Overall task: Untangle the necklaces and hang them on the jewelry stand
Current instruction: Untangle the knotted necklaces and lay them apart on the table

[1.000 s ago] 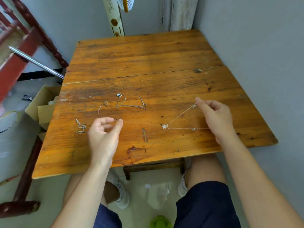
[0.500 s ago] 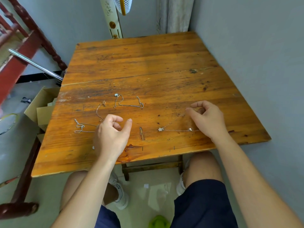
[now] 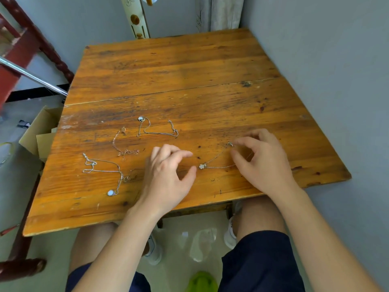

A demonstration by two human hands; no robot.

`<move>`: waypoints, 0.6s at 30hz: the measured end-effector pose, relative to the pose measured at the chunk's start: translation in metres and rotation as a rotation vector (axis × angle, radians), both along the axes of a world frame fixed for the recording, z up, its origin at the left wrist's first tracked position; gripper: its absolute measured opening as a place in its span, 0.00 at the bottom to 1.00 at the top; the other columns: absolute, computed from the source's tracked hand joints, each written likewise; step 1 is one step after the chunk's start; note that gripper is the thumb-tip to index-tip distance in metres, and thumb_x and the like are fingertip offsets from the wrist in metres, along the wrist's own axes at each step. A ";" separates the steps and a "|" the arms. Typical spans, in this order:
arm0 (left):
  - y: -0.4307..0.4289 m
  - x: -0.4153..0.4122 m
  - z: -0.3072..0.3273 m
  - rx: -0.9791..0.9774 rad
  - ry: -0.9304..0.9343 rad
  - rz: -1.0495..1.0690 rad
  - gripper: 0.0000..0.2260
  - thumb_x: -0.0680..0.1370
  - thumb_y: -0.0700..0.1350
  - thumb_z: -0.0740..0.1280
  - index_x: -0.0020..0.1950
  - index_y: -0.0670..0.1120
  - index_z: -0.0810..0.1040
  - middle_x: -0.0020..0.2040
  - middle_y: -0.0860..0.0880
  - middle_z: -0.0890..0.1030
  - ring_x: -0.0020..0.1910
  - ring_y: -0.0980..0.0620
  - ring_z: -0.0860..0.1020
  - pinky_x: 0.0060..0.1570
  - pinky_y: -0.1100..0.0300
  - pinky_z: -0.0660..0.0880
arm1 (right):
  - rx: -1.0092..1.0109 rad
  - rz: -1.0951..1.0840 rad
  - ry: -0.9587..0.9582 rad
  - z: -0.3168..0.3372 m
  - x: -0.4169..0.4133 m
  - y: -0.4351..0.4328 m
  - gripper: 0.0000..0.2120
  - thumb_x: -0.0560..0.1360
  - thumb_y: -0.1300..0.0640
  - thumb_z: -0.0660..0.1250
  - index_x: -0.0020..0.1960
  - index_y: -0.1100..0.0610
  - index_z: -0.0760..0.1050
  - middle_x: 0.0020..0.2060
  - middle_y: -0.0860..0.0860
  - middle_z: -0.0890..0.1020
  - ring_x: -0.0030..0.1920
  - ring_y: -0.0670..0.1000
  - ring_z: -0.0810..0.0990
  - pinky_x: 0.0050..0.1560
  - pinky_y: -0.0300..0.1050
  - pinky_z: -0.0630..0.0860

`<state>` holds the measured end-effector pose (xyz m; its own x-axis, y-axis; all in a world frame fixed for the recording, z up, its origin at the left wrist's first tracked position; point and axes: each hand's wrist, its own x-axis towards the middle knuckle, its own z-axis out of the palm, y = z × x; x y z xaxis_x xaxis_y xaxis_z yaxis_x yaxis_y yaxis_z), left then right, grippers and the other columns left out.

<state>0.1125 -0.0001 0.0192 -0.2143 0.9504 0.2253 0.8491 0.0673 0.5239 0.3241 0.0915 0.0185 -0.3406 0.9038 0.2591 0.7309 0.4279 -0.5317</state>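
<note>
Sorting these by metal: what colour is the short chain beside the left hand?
Rose-gold, coppery chain; head view.

Place: a corner of my home.
Signs: my worn wooden table (image 3: 189, 66), curtain (image 3: 221, 13), cardboard box (image 3: 40, 131), grey walls (image 3: 326, 60).

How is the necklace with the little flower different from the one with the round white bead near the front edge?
The flower necklace lies between the left hand and right hand, its chain stretched in fairly straight lines. The white bead necklace lies alone to the left, untouched, its chain bent in wobbly loops. One charm is flower-shaped, the other round. Both are thin chains resting on the wooden table.
</note>
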 end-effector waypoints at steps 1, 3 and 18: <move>0.002 0.002 -0.002 0.001 0.021 -0.041 0.14 0.74 0.55 0.68 0.57 0.52 0.82 0.50 0.54 0.76 0.53 0.54 0.68 0.52 0.55 0.68 | -0.017 0.039 0.008 -0.001 0.000 -0.003 0.11 0.75 0.51 0.71 0.57 0.48 0.84 0.50 0.49 0.77 0.54 0.50 0.75 0.49 0.46 0.74; 0.004 0.003 -0.006 -0.003 0.061 -0.079 0.15 0.73 0.58 0.69 0.55 0.53 0.83 0.48 0.55 0.76 0.50 0.54 0.69 0.50 0.54 0.69 | -0.043 0.126 0.008 -0.004 -0.001 -0.011 0.10 0.75 0.50 0.72 0.55 0.48 0.85 0.46 0.48 0.76 0.50 0.48 0.75 0.45 0.43 0.73; 0.011 -0.003 -0.021 0.088 -0.033 -0.087 0.10 0.74 0.55 0.69 0.47 0.52 0.86 0.43 0.56 0.78 0.46 0.52 0.72 0.47 0.51 0.70 | -0.205 0.158 0.119 -0.011 -0.025 -0.026 0.07 0.73 0.50 0.72 0.49 0.44 0.86 0.39 0.41 0.75 0.42 0.42 0.75 0.41 0.44 0.76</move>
<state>0.1098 0.0105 -0.0017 -0.1404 0.9428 0.3024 0.8318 -0.0533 0.5526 0.2987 0.0657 0.0078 -0.4597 0.8795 0.1232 0.5909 0.4065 -0.6969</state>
